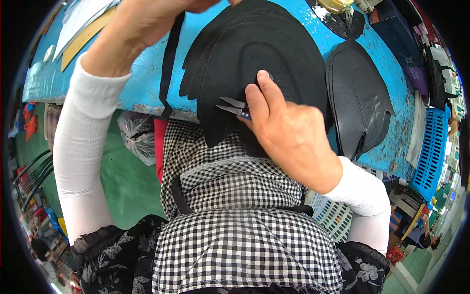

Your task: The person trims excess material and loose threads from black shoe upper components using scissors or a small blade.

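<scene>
Black rounded panels (pixel 220 63) are lying in a fanned stack on the blue table (pixel 144 81), directly before the person, their lower ends reaching past the near edge and overlapping the checkered apron (pixel 240 240) in view. The top panel is showing a raised U-shaped outline near its middle. The right hand (pixel 296 137) is holding small snips (pixel 236 102) over this panel, its fingers closed around the handle while the two pointed blades are spreading apart and pointing left. Its extended fingertips appear to be resting on the black surface. Well apart from it, the left hand (pixel 159 17) is reaching to the upper edge of the view, where its fingers are cut off, so one cannot tell what, if anything, they are gripping. A narrow black strip (pixel 172 54) is running down from beside that hand to the table's front edge. White sleeves (pixel 85 137) are covering both forearms. Right of the stack, more black pieces (pixel 357 93) are lying together, and a blue perforated basket (pixel 431 147) is standing farther right.
</scene>
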Action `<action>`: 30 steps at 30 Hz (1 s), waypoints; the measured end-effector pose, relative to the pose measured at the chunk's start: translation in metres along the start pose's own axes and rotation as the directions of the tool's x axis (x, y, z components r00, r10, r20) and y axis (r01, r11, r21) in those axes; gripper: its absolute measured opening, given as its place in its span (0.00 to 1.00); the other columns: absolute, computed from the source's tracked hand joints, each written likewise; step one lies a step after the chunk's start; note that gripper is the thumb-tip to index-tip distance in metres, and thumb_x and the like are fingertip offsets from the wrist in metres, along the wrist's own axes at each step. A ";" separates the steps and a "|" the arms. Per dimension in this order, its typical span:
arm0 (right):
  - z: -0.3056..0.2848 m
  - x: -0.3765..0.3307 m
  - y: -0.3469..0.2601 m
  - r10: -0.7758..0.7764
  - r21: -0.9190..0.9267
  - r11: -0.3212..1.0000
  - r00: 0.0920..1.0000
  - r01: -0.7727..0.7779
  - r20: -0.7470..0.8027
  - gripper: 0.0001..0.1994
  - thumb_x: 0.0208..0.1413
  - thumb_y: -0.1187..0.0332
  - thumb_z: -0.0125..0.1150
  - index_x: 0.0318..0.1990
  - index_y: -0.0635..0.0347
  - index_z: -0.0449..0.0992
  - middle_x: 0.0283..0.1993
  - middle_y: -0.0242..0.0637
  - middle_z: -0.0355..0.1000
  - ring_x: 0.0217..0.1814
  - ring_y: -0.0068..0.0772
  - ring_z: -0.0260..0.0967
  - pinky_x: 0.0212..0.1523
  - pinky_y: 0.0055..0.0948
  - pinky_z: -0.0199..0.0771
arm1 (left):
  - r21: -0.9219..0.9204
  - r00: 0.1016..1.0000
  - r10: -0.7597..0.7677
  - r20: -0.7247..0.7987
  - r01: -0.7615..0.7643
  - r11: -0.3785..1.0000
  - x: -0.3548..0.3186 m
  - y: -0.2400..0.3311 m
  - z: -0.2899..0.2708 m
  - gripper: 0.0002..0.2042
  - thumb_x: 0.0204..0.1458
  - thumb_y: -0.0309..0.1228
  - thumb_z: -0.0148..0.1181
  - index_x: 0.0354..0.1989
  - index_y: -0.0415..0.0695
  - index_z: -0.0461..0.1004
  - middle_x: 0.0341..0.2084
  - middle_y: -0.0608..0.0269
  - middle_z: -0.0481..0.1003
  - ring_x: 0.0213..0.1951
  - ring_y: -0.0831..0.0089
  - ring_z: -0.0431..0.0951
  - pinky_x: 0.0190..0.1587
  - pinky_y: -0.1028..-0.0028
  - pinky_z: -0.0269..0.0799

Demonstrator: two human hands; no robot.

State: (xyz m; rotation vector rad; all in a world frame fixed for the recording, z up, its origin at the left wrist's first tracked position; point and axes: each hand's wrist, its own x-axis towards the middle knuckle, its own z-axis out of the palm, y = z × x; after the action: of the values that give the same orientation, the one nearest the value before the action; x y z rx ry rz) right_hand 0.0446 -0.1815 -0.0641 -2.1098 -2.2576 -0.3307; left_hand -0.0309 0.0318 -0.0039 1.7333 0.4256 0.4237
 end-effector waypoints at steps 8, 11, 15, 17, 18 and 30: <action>0.015 0.006 0.057 0.342 0.754 0.633 0.937 -0.173 -0.072 0.05 0.53 0.68 0.63 0.34 0.56 0.75 0.30 0.36 0.77 0.30 0.36 0.77 0.24 0.31 0.74 | 0.088 0.993 0.073 0.094 -0.082 0.993 -0.006 0.009 -0.002 0.08 0.58 0.33 0.59 0.39 0.42 0.76 0.21 0.69 0.76 0.18 0.92 0.63 0.20 0.88 0.51; 0.007 0.002 0.029 0.163 0.371 0.927 0.956 -0.063 -0.244 0.17 0.45 0.56 0.69 0.34 0.58 0.74 0.29 0.31 0.73 0.24 0.31 0.74 0.20 0.27 0.72 | 0.122 0.997 0.025 0.071 -0.034 0.992 -0.005 0.011 0.006 0.07 0.57 0.33 0.59 0.35 0.43 0.74 0.20 0.71 0.76 0.18 0.92 0.62 0.20 0.88 0.51; -0.004 0.008 -0.001 0.123 0.155 0.982 0.987 -0.107 -0.100 0.15 0.44 0.60 0.67 0.30 0.58 0.70 0.24 0.33 0.66 0.16 0.25 0.70 0.13 0.25 0.66 | 0.072 0.996 0.042 0.075 -0.048 0.996 -0.004 0.026 0.012 0.07 0.55 0.33 0.61 0.34 0.44 0.74 0.20 0.71 0.76 0.18 0.92 0.62 0.20 0.88 0.50; -0.002 0.011 0.005 0.083 0.114 0.991 0.988 -0.068 -0.131 0.11 0.45 0.63 0.65 0.30 0.58 0.69 0.23 0.32 0.66 0.16 0.26 0.70 0.13 0.26 0.66 | 0.115 1.000 -0.004 -0.023 0.006 0.993 -0.004 0.035 0.017 0.06 0.53 0.33 0.63 0.33 0.45 0.75 0.18 0.73 0.73 0.18 0.91 0.61 0.20 0.87 0.49; 0.000 0.014 0.010 0.039 0.070 0.997 0.987 -0.029 -0.157 0.09 0.46 0.67 0.63 0.29 0.57 0.68 0.22 0.32 0.66 0.16 0.26 0.70 0.13 0.26 0.65 | 0.117 1.000 -0.003 -0.021 0.005 0.993 -0.003 0.030 0.014 0.06 0.53 0.33 0.63 0.33 0.45 0.75 0.18 0.73 0.73 0.18 0.91 0.61 0.20 0.87 0.49; 0.003 0.005 -0.015 0.125 -0.020 0.992 0.988 -0.127 -0.096 0.11 0.46 0.65 0.64 0.26 0.59 0.69 0.23 0.41 0.69 0.13 0.30 0.69 0.11 0.26 0.64 | 0.035 0.999 0.039 0.018 -0.039 0.999 -0.002 0.027 0.015 0.08 0.52 0.36 0.64 0.33 0.45 0.76 0.16 0.80 0.64 0.17 0.90 0.54 0.19 0.85 0.44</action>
State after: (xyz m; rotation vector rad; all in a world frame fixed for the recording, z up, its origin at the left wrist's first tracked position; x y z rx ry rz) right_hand 0.0301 -0.1769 -0.0683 -2.1871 -2.0687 -0.4460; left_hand -0.0238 0.0125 0.0194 1.7804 0.3891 0.4310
